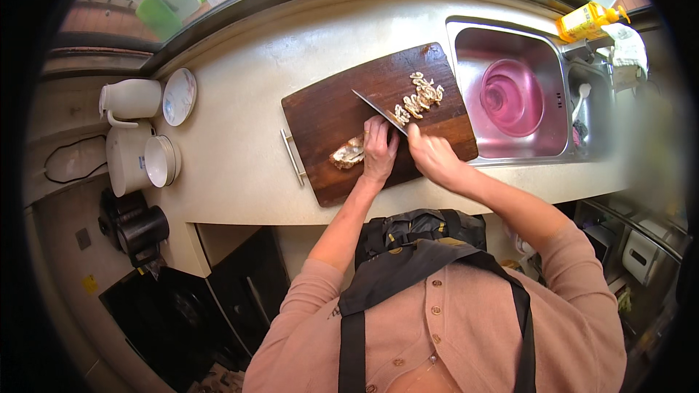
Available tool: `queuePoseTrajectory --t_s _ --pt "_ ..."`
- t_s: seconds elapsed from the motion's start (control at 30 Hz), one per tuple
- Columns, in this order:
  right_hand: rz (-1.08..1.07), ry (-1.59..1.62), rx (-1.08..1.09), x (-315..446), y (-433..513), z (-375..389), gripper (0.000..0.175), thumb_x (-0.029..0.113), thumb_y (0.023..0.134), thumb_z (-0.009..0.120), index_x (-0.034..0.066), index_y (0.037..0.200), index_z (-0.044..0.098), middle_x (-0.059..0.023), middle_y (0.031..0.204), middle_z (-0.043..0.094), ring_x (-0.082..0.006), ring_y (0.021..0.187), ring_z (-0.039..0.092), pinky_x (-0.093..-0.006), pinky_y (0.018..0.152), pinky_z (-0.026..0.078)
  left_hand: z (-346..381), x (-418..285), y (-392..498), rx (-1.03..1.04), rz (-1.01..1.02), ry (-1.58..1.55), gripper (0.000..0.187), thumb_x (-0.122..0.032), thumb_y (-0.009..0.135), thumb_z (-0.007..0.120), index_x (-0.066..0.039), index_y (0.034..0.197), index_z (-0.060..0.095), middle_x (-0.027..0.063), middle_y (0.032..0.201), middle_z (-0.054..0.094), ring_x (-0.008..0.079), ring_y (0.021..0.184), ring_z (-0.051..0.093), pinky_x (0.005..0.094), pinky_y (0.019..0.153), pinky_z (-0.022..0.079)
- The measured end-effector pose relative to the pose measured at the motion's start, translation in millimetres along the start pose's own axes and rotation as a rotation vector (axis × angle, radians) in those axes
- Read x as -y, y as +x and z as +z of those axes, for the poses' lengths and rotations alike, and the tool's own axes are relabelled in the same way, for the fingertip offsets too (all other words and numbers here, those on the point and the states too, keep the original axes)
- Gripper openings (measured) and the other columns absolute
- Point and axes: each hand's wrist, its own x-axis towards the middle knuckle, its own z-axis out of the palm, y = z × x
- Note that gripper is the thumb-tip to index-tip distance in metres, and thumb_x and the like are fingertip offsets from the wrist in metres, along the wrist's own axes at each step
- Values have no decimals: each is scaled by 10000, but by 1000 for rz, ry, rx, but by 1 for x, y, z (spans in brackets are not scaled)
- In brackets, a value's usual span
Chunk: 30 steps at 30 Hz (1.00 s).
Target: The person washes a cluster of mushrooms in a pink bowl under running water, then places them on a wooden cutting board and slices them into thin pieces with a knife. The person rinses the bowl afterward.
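Observation:
A dark wooden cutting board [322, 112] with a metal handle at its left end lies on the counter. My left hand [378, 150] presses down on a brown-edged, pale piece of food [346, 154], apparently cooked meat, whose left end shows beyond my fingers. My right hand [434, 155] grips a kitchen knife [378, 108], its blade slanting up and to the left, close beside my left fingertips. The knife's handle is hidden inside my right hand. On the far side of the blade, several thin slices [419, 99] of the same food lie in a loose heap.
Right of the board is a steel sink [510, 150] with a pink translucent basin [519, 109] in it. A yellow pump bottle [584, 22] stands behind. At the left are a white jug [131, 98], a plate [179, 96] and stacked bowls [161, 161]. Windows line the counter's back.

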Motion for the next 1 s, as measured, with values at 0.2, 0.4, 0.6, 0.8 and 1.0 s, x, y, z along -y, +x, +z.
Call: queuePoseTrajectory --t_s 0.2,0.4,0.6,0.8,1.0 --pt "-136 37 -200 0 21 11 100 39 915 508 -35 966 463 -235 742 672 -375 701 715 -457 539 549 -3 -1 0 11 31 21 285 43 794 684 55 1069 610 222 1094 586 427 1050 556 495 908 486" --pt "94 -29 -46 -19 -40 15 111 8 897 506 -21 986 446 -266 731 675 -424 713 712 -522 592 548 -4 -8 2 -5 7 29 274 35 798 718 29 1060 636 190 1100 611 387 1054 571 470 919 480" --pt "167 61 -37 -21 -37 3 95 9 919 490 -24 991 438 -293 738 676 -459 709 698 -558 608 541 -11 -12 -2 -40 7 49 238 16 825 728 20 1046 638 165 1100 610 365 1057 587 445 915 499" --pt "81 -15 -98 -2 -46 8 90 31 926 509 -6 979 446 -252 718 669 -420 662 698 -511 554 551 -10 -10 -2 -33 4 37 270 44 793 726 31 1045 632 186 1105 617 386 1047 594 460 902 507" --pt "46 -20 -57 6 -33 9 61 19 920 494 -14 953 455 -235 694 666 -402 648 701 -486 541 561 -8 -5 -3 -11 -11 31 297 55 765 718 36 1047 628 204 1094 615 405 1054 585 472 901 502"
